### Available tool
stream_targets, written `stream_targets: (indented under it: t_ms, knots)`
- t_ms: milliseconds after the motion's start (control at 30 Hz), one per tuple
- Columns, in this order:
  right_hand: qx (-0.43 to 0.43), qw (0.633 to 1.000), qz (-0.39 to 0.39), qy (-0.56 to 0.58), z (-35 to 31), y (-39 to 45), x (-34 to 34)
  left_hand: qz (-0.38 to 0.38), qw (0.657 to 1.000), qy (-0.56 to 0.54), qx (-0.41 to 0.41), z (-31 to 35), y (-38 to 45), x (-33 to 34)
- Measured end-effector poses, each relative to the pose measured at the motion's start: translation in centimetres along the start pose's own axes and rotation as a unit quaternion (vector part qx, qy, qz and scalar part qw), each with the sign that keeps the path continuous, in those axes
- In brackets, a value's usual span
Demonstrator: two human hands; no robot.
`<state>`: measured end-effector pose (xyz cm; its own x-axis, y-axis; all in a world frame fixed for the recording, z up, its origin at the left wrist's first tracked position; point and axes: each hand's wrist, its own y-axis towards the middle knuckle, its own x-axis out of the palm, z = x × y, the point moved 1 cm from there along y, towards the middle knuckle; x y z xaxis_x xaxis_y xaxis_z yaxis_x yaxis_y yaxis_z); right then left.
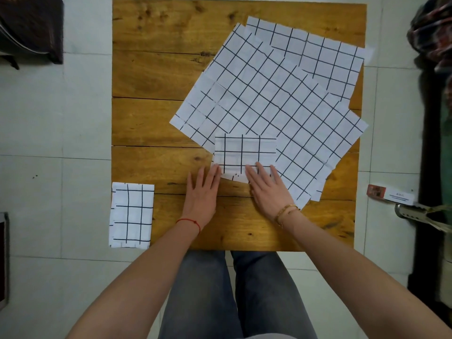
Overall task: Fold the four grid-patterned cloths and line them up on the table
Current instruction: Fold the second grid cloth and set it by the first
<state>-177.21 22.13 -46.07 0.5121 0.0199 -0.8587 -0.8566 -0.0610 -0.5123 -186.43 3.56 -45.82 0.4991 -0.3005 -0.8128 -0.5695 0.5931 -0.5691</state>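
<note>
One folded cloth [132, 214] sits at the bench's [156, 69] near-left corner, hanging over the edge a bit. Left hand [201, 192] and right hand [267, 189] lie flat, fingers spread, on a second folded cloth [244, 152]. Two unfolded cloths [269, 99] overlap on the right.

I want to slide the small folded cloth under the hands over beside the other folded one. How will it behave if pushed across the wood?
The folded cloth looks thin and limp, so pushed from one edge it would probably bunch rather than glide. Its layers may shift apart, since nothing pins them but the left hand and right hand. It partly overlaps an unfolded cloth, which might drag along.
</note>
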Motion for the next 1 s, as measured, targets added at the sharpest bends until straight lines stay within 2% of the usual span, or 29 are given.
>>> stream_targets:
  t_ms: [233, 333, 433, 533, 633, 700, 800, 1000]
  knots:
    - [0.068, 0.996, 0.041, 0.050, 2.6, -3.6, 1.5, 0.001, 1.000, 0.008, 0.003, -0.1, 0.0, -0.1]
    - [0.087, 0.985, 0.113, 0.093, 2.7, -3.3, 0.8, 0.015, 1.000, 0.003, 0.015, -0.3, 0.2, -0.3]
    - [0.124, 0.960, 0.195, 0.159, 3.5, -1.3, -1.1, 0.054, 0.998, -0.023, 0.035, -0.7, 0.5, -0.6]
    - [0.153, 0.938, 0.240, 0.196, 4.6, 2.2, -3.5, 0.110, 0.989, -0.093, 0.030, -1.0, 1.2, -1.4]
    - [0.160, 0.932, 0.226, 0.234, 5.7, 6.1, -5.7, 0.181, 0.966, -0.180, -0.042, -0.7, 2.4, -2.7]
    - [0.154, 0.932, 0.199, 0.262, 6.1, 8.3, -6.9, 0.195, 0.950, -0.218, -0.108, -0.3, 3.3, -3.4]
    - [0.142, 0.940, 0.144, 0.275, 6.3, 10.7, -7.7, 0.167, 0.926, -0.275, -0.196, 0.4, 4.4, -3.9]
    - [0.130, 0.961, 0.072, 0.233, 5.9, 12.1, -7.4, 0.133, 0.907, -0.282, -0.283, 1.4, 5.5, -4.0]
